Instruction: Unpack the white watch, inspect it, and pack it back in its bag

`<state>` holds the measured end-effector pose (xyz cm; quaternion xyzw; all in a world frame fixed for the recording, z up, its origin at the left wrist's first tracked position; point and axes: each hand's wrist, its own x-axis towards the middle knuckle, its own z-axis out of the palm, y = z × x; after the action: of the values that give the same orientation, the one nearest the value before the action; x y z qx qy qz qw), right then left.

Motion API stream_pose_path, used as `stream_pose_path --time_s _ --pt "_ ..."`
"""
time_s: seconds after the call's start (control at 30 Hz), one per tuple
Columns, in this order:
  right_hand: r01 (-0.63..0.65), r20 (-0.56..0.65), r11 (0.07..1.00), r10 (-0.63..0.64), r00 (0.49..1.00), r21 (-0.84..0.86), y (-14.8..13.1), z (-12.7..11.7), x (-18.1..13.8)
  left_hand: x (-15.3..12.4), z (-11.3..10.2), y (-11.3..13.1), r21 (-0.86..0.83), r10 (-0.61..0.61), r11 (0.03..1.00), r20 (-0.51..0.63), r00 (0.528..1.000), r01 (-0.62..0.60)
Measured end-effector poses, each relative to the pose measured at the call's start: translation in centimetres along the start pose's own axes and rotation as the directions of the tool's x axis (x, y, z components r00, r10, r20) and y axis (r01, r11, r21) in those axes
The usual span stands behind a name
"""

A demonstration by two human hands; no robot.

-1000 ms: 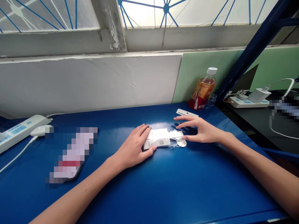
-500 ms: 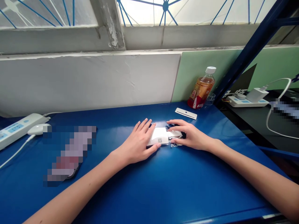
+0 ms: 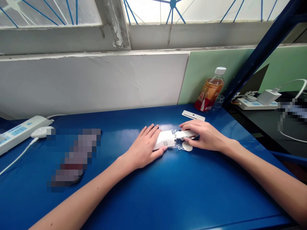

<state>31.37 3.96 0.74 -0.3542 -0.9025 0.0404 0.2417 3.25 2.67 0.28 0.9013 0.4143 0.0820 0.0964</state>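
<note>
A small white packet (image 3: 168, 139) with a printed square code lies on the blue tabletop. My left hand (image 3: 145, 148) bears down on its left part, thumb along the near edge and fingers stretched over the far side. To the right, my right hand (image 3: 206, 134) pinches a white flat piece (image 3: 185, 134) between thumb and fingers. Part of that piece is hidden by the hand. Clear plastic (image 3: 177, 145) shows between packet and piece. A round white tag (image 3: 187, 146) hangs out below my right fingers.
A white card strip (image 3: 193, 115) lies beyond my right hand, near a drink bottle (image 3: 210, 91) and a clear cup (image 3: 218, 101). At left are a blurred-out phone-like object (image 3: 78, 156), a white charger (image 3: 43, 132) and a power strip (image 3: 25, 131). A blue post (image 3: 261, 48) rises at right.
My right hand has drawn the white piece rightward from the packet, and the round tag now shows. My left hand stays on the packet. The view has shifted slightly.
</note>
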Motion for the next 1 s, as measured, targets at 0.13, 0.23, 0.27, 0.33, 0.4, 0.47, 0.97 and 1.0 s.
stream_pose_path --time_s 0.13,0.23,0.27,0.33,0.4,0.47,0.97,1.0 --pt "-0.074 -0.045 0.997 0.072 0.996 -0.034 0.9 -0.5 -0.3 -0.1 0.0 -0.1 -0.001 -0.008 1.000 0.001 1.000 0.008" --pt "-0.071 -0.090 0.997 0.068 0.994 -0.025 1.2 -0.7 -0.4 -0.1 0.0 -0.1 0.003 -0.010 1.000 -0.005 1.000 0.010" --pt "-0.073 -0.117 0.997 0.071 0.991 -0.017 1.2 -0.7 -0.4 -0.1 0.0 -0.1 0.004 -0.011 1.000 -0.007 1.000 0.011" --pt "-0.091 -0.187 0.996 0.091 0.978 0.010 1.2 -0.6 -0.4 -0.1 0.0 0.1 0.006 -0.014 1.000 -0.006 1.000 0.014" --pt "-0.106 -0.244 0.994 0.113 0.963 0.041 1.2 -0.4 -0.5 -0.2 0.0 0.1 0.009 -0.017 1.000 -0.008 1.000 0.017" --pt "-0.103 -0.265 0.993 0.116 0.957 0.063 1.2 -0.2 -0.5 -0.4 -0.2 0.1 0.016 -0.021 1.000 -0.014 1.000 0.022" --pt "-0.075 -0.132 0.992 0.088 0.987 0.098 1.3 0.0 -0.5 -1.3 -3.0 -5.0 0.082 -0.731 0.653 -0.193 0.655 0.753" --pt "-0.072 -0.130 0.992 0.086 0.988 0.102 1.3 0.0 -0.5 -1.4 -3.1 -5.2 0.076 -0.727 0.657 -0.198 0.657 0.750"
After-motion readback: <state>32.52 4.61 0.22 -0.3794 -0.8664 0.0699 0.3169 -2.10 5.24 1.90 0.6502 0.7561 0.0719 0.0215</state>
